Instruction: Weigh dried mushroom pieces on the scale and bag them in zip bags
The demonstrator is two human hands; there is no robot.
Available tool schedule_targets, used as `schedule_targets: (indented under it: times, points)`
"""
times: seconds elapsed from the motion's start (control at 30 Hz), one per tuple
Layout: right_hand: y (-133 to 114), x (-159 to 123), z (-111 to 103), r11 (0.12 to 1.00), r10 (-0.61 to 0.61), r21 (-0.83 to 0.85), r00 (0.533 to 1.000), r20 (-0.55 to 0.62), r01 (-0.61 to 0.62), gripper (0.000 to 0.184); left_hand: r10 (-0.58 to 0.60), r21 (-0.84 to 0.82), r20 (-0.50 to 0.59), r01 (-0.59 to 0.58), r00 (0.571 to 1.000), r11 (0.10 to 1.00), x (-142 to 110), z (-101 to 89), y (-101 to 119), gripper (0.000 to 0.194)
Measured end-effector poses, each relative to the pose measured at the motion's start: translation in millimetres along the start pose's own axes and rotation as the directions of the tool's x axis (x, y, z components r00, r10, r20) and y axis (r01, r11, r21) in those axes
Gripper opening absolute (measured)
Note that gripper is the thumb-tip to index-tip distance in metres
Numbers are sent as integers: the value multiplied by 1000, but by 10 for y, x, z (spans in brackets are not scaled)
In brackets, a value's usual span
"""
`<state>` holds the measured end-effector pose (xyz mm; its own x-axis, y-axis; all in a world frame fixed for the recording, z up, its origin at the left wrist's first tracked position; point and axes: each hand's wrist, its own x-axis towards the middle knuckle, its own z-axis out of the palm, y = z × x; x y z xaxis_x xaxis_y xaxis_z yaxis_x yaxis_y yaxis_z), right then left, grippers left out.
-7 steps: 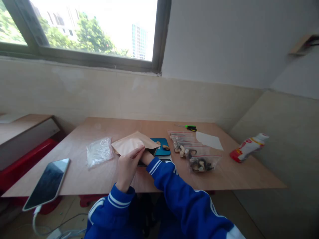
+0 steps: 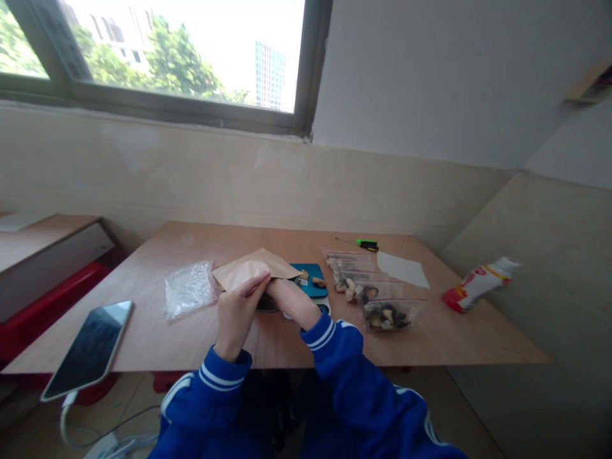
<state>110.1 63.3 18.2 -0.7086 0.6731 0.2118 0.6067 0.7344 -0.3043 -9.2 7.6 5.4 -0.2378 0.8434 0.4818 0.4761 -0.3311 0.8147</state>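
My left hand [image 2: 238,312] pinches the near edge of a brown paper pouch [image 2: 253,266] that lies tilted on the wooden table [image 2: 205,331]. My right hand [image 2: 287,296] reaches under and into the pouch's mouth; its fingers are hidden by the paper. Just right of the pouch is a small blue scale [image 2: 310,280] with a few brown pieces [image 2: 318,281] on its plate.
A crumpled clear bag [image 2: 190,288] lies left of the pouch. Several zip bags of dried pieces [image 2: 382,307] lie to the right, beyond them white paper [image 2: 401,269] and a green-handled screwdriver [image 2: 366,243]. A phone [image 2: 88,347] overhangs the left corner. A red-white bottle [image 2: 478,284] lies at the right edge.
My right forearm has drawn back a little, showing more wrist. The pouch has tipped slightly lower and my left hand has shifted with it.
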Motion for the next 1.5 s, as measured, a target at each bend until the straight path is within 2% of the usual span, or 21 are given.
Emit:
schedule_targets:
  times: [0.13, 0.27, 0.4, 0.53, 0.63, 0.73, 0.83, 0.93, 1.03, 1.13, 1.23, 1.3, 1.37, 1.5]
  points:
    - [-60, -279, -328, 1000, -11, 5, 1000, 20, 11, 21, -18, -5, -17, 18, 1000, 1000, 83, -20, 6, 20]
    - [-17, -438, -544, 990, -30, 128, 988, -152, 50, 15, -18, -2, -38, 18, 999, 1000, 156, -27, 22, 19]
    - [214, -579, -614, 940, 83, 340, 954, -289, 22, 13, 4, 37, -74, -1, 997, 999, 222, -46, 27, 19]
    - [574, -735, -513, 874, 260, 482, 897, -357, -62, 12, 11, 26, -113, -8, 993, 1000, 282, -83, 34, 18]
    - [830, -785, -291, 864, 318, 482, 901, -295, -147, 9, -3, 25, -131, 6, 991, 1000, 305, -101, 31, 19]
    - [1024, -765, -6, 905, 322, 363, 915, -244, -222, 7, -8, 29, -126, 12, 992, 1000, 298, -111, 20, 18]
    - [1156, -722, 239, 943, 317, 194, 909, -269, -271, 10, -6, 40, -104, 10, 995, 999, 277, -126, 10, 17]
    - [1225, -704, 376, 957, 288, 80, 908, -305, -277, 10, -4, 55, -93, 9, 996, 998, 269, -143, 1, 17]
    - [1217, -720, 377, 967, 255, 72, 908, -334, -245, 9, -10, 56, -102, 15, 995, 998, 277, -152, -5, 18]
    - [1173, -718, 261, 965, 259, 154, 881, -397, -214, 14, -10, 39, -107, 14, 994, 999, 284, -152, -5, 18]
    - [1207, -632, 109, 918, 373, 305, 811, -451, -253, 16, -13, 25, -96, 15, 995, 1000, 279, -144, 2, 17]
    - [1308, -532, 40, 858, 493, 392, 747, -446, -332, 17, -19, 26, -87, 22, 996, 999, 270, -139, 4, 18]
    - [1448, -431, 15, 809, 572, 430, 706, -418, -401, 17, -18, 32, -83, 21, 996, 999, 262, -139, 1, 19]
    - [1633, -332, 24, 789, 599, 415, 717, -358, -452, 10, -3, 23, -91, 5, 996, 1000, 266, -168, -6, 19]
